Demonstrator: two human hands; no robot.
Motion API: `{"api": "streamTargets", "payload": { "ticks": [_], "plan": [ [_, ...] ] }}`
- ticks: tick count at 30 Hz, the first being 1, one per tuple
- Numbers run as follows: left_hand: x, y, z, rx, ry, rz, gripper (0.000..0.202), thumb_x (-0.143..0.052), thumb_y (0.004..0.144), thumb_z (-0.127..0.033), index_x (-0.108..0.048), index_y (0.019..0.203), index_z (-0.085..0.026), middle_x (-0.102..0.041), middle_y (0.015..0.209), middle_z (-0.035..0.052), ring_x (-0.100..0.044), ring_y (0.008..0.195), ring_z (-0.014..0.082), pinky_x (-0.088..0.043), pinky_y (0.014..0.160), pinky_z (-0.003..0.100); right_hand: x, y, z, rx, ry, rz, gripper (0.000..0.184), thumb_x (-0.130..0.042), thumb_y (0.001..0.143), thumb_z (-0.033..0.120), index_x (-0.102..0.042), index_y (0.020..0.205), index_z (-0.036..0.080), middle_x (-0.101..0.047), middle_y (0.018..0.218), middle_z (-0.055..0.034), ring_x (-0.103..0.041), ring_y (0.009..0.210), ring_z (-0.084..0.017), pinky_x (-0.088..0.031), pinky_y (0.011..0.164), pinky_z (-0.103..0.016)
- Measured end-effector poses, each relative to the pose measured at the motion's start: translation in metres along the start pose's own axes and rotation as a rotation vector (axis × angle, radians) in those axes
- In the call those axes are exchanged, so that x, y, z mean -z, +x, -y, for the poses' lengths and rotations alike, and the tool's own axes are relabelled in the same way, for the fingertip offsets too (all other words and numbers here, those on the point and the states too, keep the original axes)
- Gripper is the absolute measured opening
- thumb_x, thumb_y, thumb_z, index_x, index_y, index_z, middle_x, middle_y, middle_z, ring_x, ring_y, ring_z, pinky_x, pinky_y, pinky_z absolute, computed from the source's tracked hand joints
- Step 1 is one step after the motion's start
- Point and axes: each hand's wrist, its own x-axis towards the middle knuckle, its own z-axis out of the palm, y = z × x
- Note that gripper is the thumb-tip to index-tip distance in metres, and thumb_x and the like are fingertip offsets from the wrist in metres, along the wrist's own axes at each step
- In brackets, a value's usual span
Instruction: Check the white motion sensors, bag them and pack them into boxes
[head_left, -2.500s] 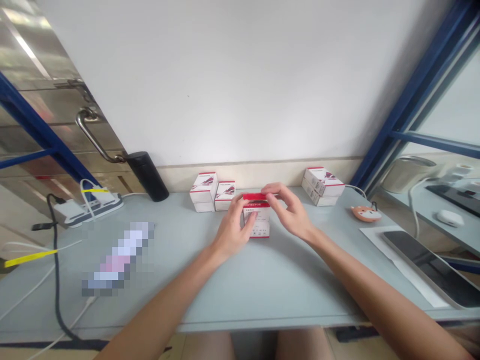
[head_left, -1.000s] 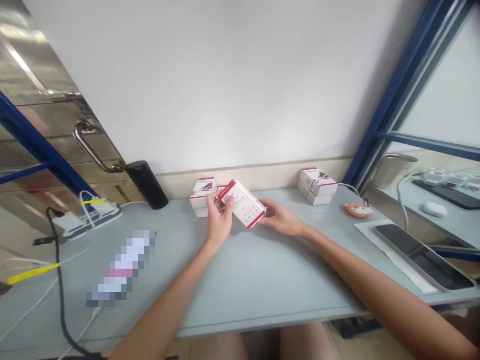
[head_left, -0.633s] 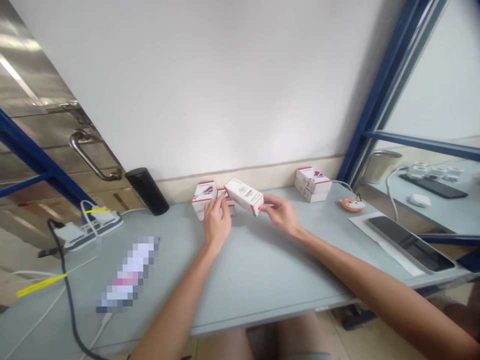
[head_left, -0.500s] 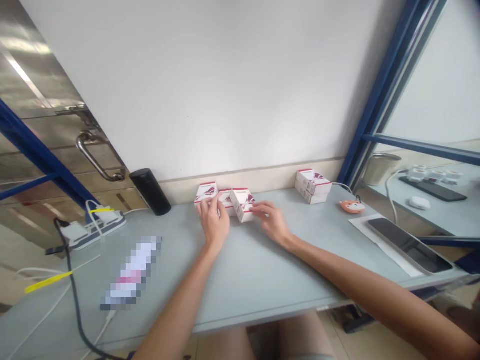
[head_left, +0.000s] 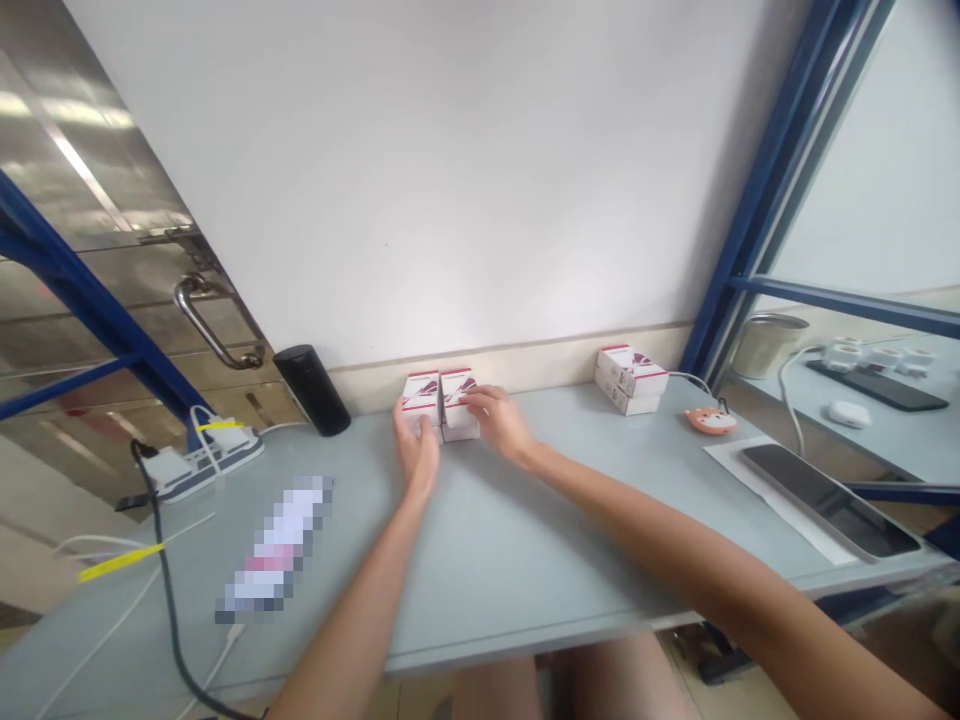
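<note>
Two small white cardboard boxes with red edges and purple print stand side by side against the wall. My left hand (head_left: 419, 458) wraps the left box (head_left: 421, 388), its fingers on the outer side and its thumb at the front. On the right box (head_left: 456, 385), my right hand (head_left: 507, 424) has its fingers closed at the right edge. That box sits on another white box (head_left: 463, 434), whose lower front shows. Whether a second box lies under the left one is hard to tell behind my hand.
Two more white boxes (head_left: 631, 378) are stacked at the right by the wall. Near them lie an orange mouse-like object (head_left: 710, 420) and a dark phone (head_left: 829, 498) on white paper. A black cylinder (head_left: 312, 390), a power strip (head_left: 214, 462) and a blurred-out object (head_left: 275, 550) are at left.
The right-hand box has moved left and straightened onto the lower box, level with the left one. My right hand moved left with it. My left hand shifted to the left box's side.
</note>
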Motion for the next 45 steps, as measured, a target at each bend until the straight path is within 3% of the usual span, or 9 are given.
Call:
{"api": "streamTargets", "payload": {
  "ticks": [7,11,15,17,22,26,31,38,45],
  "plan": [
    [0.007,0.002,-0.002,0.013,0.035,-0.007,0.049,-0.053,0.094,-0.024,-0.055,0.143,-0.024,-0.066,0.140,0.0093,-0.061,0.130,0.0278,-0.044,0.117,0.044,-0.012,0.002,-0.001,0.016,-0.103,0.100,0.042,-0.043,0.106,0.016,-0.067,0.138,0.029,-0.062,0.147,-0.0078,-0.045,0.142,-0.030,-0.056,0.104,-0.050],
    [0.007,0.001,-0.006,-0.002,0.097,0.004,0.049,-0.051,0.094,-0.022,-0.054,0.143,-0.024,-0.065,0.140,0.0107,-0.061,0.130,0.0285,-0.044,0.116,0.045,0.009,0.000,-0.011,0.047,-0.098,0.197,0.041,-0.044,0.108,0.028,-0.059,0.146,0.030,-0.054,0.156,-0.0069,-0.056,0.135,-0.027,-0.057,0.103,-0.046],
    [0.001,-0.014,-0.020,-0.086,0.212,-0.099,0.060,-0.057,0.088,-0.016,-0.049,0.148,-0.019,-0.042,0.156,0.0192,-0.035,0.151,0.0359,-0.026,0.125,0.056,0.055,-0.003,-0.027,0.132,-0.170,0.286,0.061,-0.048,0.102,0.023,-0.040,0.162,0.030,-0.036,0.170,-0.0080,-0.055,0.139,-0.030,-0.055,0.107,-0.050],
    [-0.004,-0.028,-0.031,-0.232,0.376,-0.142,0.063,-0.062,0.083,-0.014,-0.052,0.145,-0.017,-0.038,0.148,0.0210,-0.033,0.147,0.0402,-0.024,0.123,0.062,0.087,-0.006,-0.042,0.156,-0.309,0.230,0.061,-0.045,0.101,0.019,-0.042,0.161,0.031,-0.037,0.170,-0.0071,-0.050,0.144,-0.031,-0.047,0.116,-0.055],
    [-0.018,-0.072,-0.050,-0.485,0.300,0.105,0.057,-0.056,0.087,-0.010,-0.051,0.143,-0.022,-0.037,0.133,0.0148,-0.040,0.136,0.0328,-0.031,0.121,0.056,0.171,-0.022,-0.095,-0.020,-0.640,-0.105,0.047,-0.048,0.100,0.018,-0.062,0.144,0.024,-0.049,0.160,-0.0136,-0.046,0.146,-0.034,-0.039,0.120,-0.056],
    [-0.026,-0.097,-0.051,-0.567,0.251,0.402,0.056,-0.053,0.090,-0.009,-0.050,0.143,-0.024,-0.035,0.130,0.0130,-0.044,0.128,0.0283,-0.039,0.116,0.051,0.208,-0.041,-0.128,-0.275,-0.839,-0.257,0.042,-0.050,0.102,0.035,-0.066,0.137,0.019,-0.055,0.150,-0.0193,-0.047,0.143,-0.039,-0.038,0.117,-0.056],
    [-0.028,-0.099,-0.047,-0.483,0.264,0.499,0.053,-0.051,0.091,-0.008,-0.050,0.142,-0.024,-0.035,0.127,0.0121,-0.045,0.127,0.0273,-0.041,0.115,0.051,0.214,-0.054,-0.138,-0.448,-0.857,-0.073,0.053,-0.052,0.099,0.049,-0.061,0.141,0.018,-0.059,0.141,-0.0198,-0.059,0.124,-0.037,-0.046,0.105,-0.050],
    [-0.028,-0.095,-0.047,-0.412,0.259,0.461,0.051,-0.052,0.090,-0.006,-0.051,0.139,-0.023,-0.036,0.127,0.0113,-0.046,0.130,0.0277,-0.043,0.116,0.052,0.206,-0.056,-0.138,-0.512,-0.884,-0.122,0.058,-0.054,0.096,0.050,-0.055,0.146,0.021,-0.056,0.140,-0.0216,-0.053,0.123,-0.039,-0.045,0.098,-0.049],
    [-0.026,-0.096,-0.043,-0.644,0.369,0.560,0.049,-0.051,0.089,-0.004,-0.053,0.134,-0.023,-0.041,0.125,0.0110,-0.058,0.115,0.0242,-0.055,0.104,0.047,0.200,-0.057,-0.145,-0.429,-0.879,-0.198,0.053,-0.055,0.094,0.043,-0.061,0.141,0.018,-0.060,0.134,-0.0218,-0.054,0.116,-0.039,-0.047,0.095,-0.051]
  ]
}}
